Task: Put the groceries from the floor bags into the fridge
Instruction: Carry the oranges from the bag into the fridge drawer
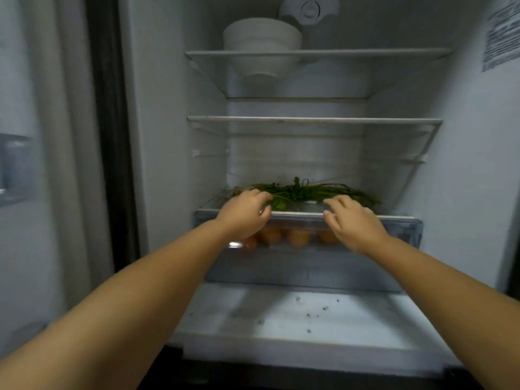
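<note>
Fridge shelf (304, 213): herb bunch (306, 192) lies crosswise, left to right.

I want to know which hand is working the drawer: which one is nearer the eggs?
Right. The right hand sits directly in front of the eggs, overlapping the drawer front; the left hand is above and left, gripping the greens.

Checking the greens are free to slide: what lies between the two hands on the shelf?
Head view: only the leafy greens span between the left hand and right hand.
</note>
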`<action>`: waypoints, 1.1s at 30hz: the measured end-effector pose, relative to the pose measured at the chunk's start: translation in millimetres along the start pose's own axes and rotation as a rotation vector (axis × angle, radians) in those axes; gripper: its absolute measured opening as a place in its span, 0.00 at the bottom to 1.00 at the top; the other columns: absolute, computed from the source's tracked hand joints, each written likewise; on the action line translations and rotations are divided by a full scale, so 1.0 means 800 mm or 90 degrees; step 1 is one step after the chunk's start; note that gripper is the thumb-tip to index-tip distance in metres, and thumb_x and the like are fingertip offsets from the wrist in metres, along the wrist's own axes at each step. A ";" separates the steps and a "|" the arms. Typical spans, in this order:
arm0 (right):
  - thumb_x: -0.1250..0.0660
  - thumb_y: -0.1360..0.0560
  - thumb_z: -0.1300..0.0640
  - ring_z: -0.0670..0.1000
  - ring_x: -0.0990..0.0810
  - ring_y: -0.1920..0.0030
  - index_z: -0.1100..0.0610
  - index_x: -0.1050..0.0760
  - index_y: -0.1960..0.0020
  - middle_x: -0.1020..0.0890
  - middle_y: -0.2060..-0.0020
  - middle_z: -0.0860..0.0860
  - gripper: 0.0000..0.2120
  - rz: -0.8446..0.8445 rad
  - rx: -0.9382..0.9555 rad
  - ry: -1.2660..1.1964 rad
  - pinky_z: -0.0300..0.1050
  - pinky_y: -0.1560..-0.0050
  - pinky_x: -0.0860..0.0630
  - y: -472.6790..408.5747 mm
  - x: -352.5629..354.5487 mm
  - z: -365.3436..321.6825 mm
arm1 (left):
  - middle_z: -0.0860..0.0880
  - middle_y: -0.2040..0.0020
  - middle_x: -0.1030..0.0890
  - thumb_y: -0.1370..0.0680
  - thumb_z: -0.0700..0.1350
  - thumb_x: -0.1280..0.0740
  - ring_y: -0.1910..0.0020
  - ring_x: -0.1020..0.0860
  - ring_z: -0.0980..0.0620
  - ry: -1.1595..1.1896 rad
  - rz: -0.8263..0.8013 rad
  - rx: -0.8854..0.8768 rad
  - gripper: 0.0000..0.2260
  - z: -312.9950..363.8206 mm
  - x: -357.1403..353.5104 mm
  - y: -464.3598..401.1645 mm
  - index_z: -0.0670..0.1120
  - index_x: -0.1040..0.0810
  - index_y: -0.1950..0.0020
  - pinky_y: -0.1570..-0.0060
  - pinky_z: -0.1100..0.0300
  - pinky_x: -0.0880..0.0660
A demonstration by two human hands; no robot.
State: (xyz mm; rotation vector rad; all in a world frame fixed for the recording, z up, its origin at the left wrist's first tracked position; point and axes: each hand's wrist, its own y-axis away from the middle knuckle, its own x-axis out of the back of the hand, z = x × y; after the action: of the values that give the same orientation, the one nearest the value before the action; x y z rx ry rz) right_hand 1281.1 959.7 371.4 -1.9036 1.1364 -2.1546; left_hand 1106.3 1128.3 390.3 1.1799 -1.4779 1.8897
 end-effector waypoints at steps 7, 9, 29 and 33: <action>0.50 0.18 0.49 0.58 0.22 0.49 0.51 0.29 0.41 0.25 0.45 0.52 0.14 -0.050 0.075 0.079 0.47 0.58 0.31 0.131 0.040 -0.043 | 0.49 0.59 0.20 0.21 0.46 0.43 0.59 0.23 0.45 0.037 0.062 0.014 0.10 0.040 0.054 0.125 0.47 0.23 0.56 0.65 0.53 0.28; 0.51 0.18 0.49 0.57 0.23 0.54 0.52 0.28 0.45 0.24 0.50 0.52 0.14 -0.063 0.109 0.080 0.46 0.61 0.32 0.158 0.049 -0.059 | 0.48 0.57 0.18 0.21 0.46 0.43 0.58 0.22 0.45 0.038 0.038 0.036 0.10 0.052 0.058 0.168 0.47 0.22 0.54 0.62 0.52 0.26; 0.46 0.21 0.51 0.60 0.21 0.47 0.54 0.27 0.45 0.20 0.46 0.56 0.12 -0.310 0.435 -0.253 0.51 0.52 0.27 0.527 -0.024 -0.421 | 0.46 0.56 0.18 0.23 0.45 0.42 0.56 0.22 0.44 0.014 -0.077 0.656 0.10 0.121 0.118 0.800 0.45 0.22 0.56 0.59 0.53 0.26; 0.46 0.21 0.51 0.59 0.21 0.47 0.52 0.26 0.43 0.19 0.46 0.55 0.13 -0.387 0.513 -0.296 0.48 0.53 0.28 0.640 -0.025 -0.522 | 0.47 0.55 0.19 0.22 0.46 0.42 0.58 0.23 0.47 0.018 -0.079 0.761 0.11 0.144 0.135 0.955 0.46 0.21 0.53 0.59 0.57 0.28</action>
State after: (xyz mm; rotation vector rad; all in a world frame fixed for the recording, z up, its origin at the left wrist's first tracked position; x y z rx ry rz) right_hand 706.2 797.0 88.3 -2.2369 -0.3972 -1.7483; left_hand 492.6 765.2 74.0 1.5957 -0.0904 2.7122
